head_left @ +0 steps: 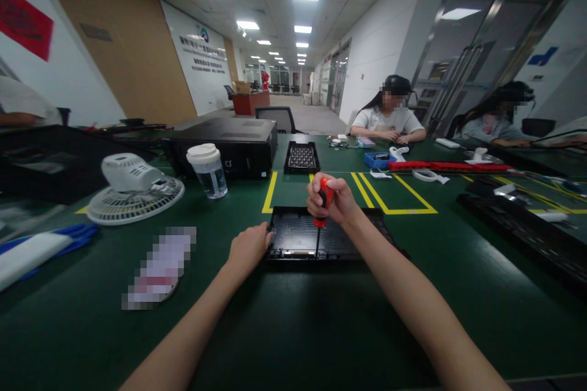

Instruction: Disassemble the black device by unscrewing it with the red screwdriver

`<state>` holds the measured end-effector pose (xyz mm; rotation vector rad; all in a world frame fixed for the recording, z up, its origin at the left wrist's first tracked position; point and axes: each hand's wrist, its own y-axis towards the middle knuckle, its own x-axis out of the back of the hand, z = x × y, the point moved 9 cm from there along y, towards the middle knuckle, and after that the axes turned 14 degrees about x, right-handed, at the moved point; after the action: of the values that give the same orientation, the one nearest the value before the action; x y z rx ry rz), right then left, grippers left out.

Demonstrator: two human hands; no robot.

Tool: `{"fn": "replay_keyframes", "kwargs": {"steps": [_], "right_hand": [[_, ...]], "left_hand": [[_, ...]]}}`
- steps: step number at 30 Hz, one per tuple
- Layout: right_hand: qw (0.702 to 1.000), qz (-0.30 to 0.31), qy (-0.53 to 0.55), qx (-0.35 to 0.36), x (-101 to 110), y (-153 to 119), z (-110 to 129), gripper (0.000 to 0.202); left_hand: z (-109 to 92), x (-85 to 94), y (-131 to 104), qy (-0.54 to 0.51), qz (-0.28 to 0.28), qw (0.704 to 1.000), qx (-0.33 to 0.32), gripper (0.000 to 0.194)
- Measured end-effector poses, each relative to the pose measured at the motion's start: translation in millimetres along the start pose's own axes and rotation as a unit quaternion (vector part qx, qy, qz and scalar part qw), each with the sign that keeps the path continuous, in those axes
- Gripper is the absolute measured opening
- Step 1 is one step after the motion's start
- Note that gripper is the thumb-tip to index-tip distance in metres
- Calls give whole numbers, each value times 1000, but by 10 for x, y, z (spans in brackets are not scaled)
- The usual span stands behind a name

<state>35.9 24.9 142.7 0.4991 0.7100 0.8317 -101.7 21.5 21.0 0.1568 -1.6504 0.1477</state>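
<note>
A black, shallow tray-like panel (291, 229) lies on the green table in front of me. My right hand (338, 200) is closed round the handle of a red and black screwdriver (321, 221). The screwdriver stands nearly upright, its thin shaft pointing down to the near edge of the panel, by a small light strip. Whether the tip sits in a screw is too small to see. At the panel's left side, my left hand (250, 247) grips the rim, its fingertips partly hidden there.
To the left are a white fan (132, 186), a lidded cup (208, 171), blue gloves (46, 247) and a blurred-out item (160, 269). A black case (224, 143) and a black tray (301, 157) stand beyond. Co-workers sit at the right; a long black part (523, 238) lies there.
</note>
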Motion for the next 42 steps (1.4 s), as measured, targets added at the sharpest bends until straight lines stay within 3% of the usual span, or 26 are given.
{"fn": "replay_keyframes", "kwargs": {"steps": [9,16,42], "right_hand": [[997,-40,-61,-1,42,-15,8,18],[997,-43,-55,33,40,-27,62,15],[971,-144,-160,106,135,-144,232,13]], "left_hand": [[-7,4,-6,1,11,1000,5,32],[0,-16,12,6,5,1000,3,33],[-10,1,-5,4,-1,1000,1,32]]}}
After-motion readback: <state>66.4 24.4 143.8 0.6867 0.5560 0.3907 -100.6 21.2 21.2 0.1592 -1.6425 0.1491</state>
